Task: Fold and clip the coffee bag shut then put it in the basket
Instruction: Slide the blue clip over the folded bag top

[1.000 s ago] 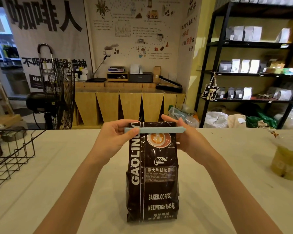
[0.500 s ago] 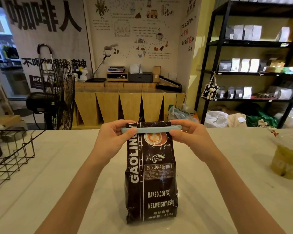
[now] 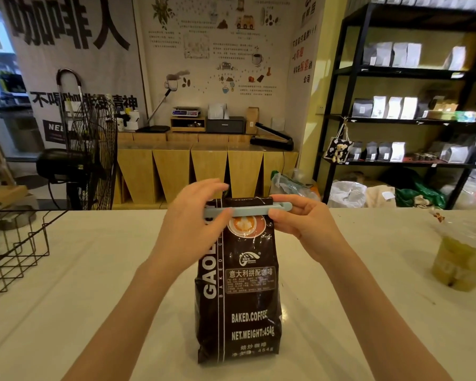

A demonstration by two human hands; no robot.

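Two hands on the clip [image 3: 248, 209]: my left hand [image 3: 193, 221] pinches its left end, my right hand [image 3: 300, 224] its right end, across the folded top of the coffee bag [image 3: 238, 284]. Bag upright at frame centre, reading "GAOL…", "BAKED.COFFEE", "NET.WEIGHT:454g". Wire basket [image 3: 14, 248] at left edge, well apart; bare table [image 3: 94, 284] between. Iced drink cup [image 3: 462, 259] at right.

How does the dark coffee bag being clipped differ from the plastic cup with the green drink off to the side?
The coffee bag is dark, opaque and printed with text; the plastic cup is clear, showing a green drink. The coffee bag stands between both hands, its folded top under a pale blue clip; the plastic cup stands alone, untouched, near the right edge. Both rest upright on the white table.
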